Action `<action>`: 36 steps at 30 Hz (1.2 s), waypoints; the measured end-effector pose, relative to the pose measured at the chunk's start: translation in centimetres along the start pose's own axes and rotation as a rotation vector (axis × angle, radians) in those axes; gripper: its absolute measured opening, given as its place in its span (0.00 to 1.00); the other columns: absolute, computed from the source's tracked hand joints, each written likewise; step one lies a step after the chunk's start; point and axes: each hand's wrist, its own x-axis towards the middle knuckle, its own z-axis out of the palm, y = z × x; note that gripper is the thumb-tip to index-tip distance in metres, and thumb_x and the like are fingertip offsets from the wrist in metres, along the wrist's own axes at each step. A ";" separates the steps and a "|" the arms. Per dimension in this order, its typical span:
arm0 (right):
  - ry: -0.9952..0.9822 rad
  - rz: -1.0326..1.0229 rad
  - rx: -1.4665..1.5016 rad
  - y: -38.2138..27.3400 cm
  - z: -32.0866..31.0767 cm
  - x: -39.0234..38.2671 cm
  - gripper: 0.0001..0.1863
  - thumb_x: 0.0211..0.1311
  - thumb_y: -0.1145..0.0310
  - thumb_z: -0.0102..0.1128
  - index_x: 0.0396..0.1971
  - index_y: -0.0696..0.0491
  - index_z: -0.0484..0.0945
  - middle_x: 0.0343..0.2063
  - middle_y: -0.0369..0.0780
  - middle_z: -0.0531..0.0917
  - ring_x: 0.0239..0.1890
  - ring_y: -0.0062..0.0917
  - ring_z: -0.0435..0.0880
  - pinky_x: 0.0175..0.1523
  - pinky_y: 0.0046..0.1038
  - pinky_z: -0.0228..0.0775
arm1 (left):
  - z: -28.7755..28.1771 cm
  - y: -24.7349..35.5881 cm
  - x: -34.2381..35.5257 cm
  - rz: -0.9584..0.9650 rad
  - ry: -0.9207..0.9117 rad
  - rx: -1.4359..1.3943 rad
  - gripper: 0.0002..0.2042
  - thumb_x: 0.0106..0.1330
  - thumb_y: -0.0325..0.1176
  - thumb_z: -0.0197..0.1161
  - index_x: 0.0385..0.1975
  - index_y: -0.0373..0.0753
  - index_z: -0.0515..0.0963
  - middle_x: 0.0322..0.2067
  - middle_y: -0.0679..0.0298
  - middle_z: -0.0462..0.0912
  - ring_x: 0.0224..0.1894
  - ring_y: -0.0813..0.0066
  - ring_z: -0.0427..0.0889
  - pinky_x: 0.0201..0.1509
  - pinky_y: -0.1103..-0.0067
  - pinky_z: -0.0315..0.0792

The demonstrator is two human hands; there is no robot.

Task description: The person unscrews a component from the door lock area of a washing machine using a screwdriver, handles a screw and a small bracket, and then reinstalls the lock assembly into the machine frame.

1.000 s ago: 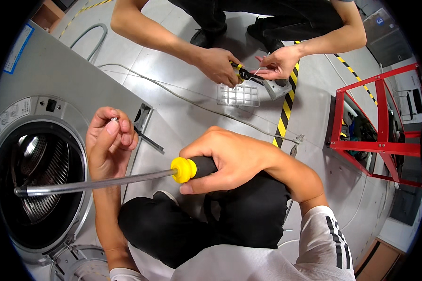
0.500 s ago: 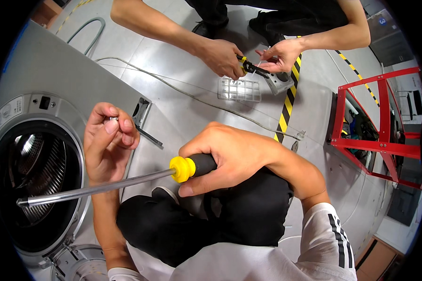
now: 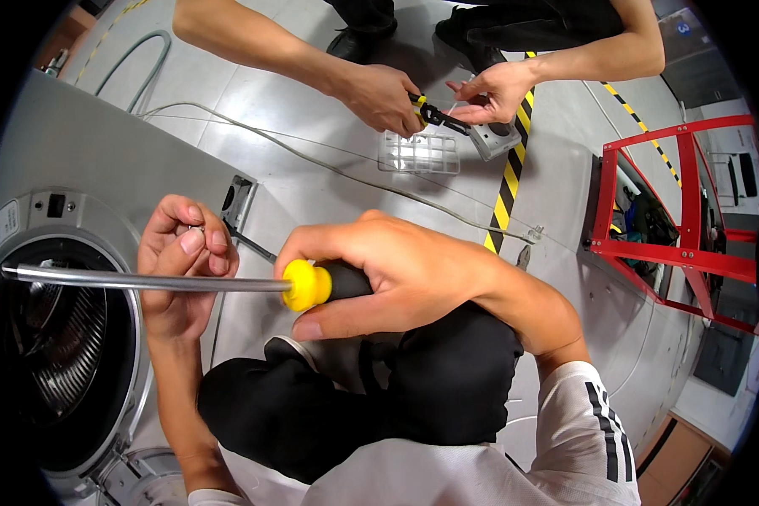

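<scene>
Screwdriver (image 3: 185,282) points left, clasped by the curled right hand (image 3: 405,268); left hand (image 3: 173,257), upturned, pinches a shiny piece (image 3: 196,228)

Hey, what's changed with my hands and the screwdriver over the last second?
Your right hand shifted slightly left in view and swung the screwdriver tip-upward; it now crosses your left hand, not the wrist. Nothing was taken or released: that hand still pinches a small metal piece, and the co-worker's hand still holds the pliers.

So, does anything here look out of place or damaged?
Nothing looks spilled or plainly broken. One untidy thing: the grey cable lies loose across the floor and over the black-and-yellow tape, which looks odd because someone could perhaps trip.
</scene>
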 end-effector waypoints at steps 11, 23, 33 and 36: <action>0.023 -0.215 -0.034 2.5 0.5 -0.1 0.10 0.49 0.73 0.63 0.30 0.54 0.71 0.17 0.38 0.77 0.15 0.30 0.74 0.21 0.26 0.60 | 0.2 -0.6 0.4 -0.039 0.144 0.007 0.10 0.65 0.31 0.51 0.44 0.38 0.68 0.24 0.66 0.73 0.22 0.83 0.66 0.25 0.86 0.63; -0.095 -0.137 -0.059 2.5 0.0 -0.4 0.15 0.51 0.61 0.66 0.21 0.56 0.72 0.13 0.40 0.76 0.17 0.37 0.75 0.22 0.30 0.63 | 0.2 -0.7 1.0 -0.062 0.018 -0.010 0.08 0.64 0.29 0.52 0.41 0.37 0.68 0.19 0.66 0.73 0.20 0.81 0.66 0.25 0.86 0.65; -0.155 -0.105 -0.077 2.1 -0.5 0.0 0.16 0.52 0.60 0.64 0.20 0.59 0.74 0.14 0.45 0.76 0.21 0.41 0.76 0.26 0.33 0.67 | -0.3 -0.8 0.7 -0.120 0.006 -0.025 0.10 0.61 0.28 0.55 0.40 0.33 0.71 0.29 0.53 0.80 0.25 0.70 0.77 0.31 0.76 0.72; -0.095 -0.176 -0.078 2.8 0.0 0.0 0.17 0.52 0.61 0.65 0.17 0.56 0.70 0.11 0.41 0.72 0.16 0.38 0.72 0.21 0.30 0.61 | -0.5 -0.9 0.7 -0.129 -0.033 -0.017 0.11 0.61 0.28 0.53 0.41 0.32 0.72 0.30 0.51 0.80 0.26 0.68 0.78 0.33 0.75 0.73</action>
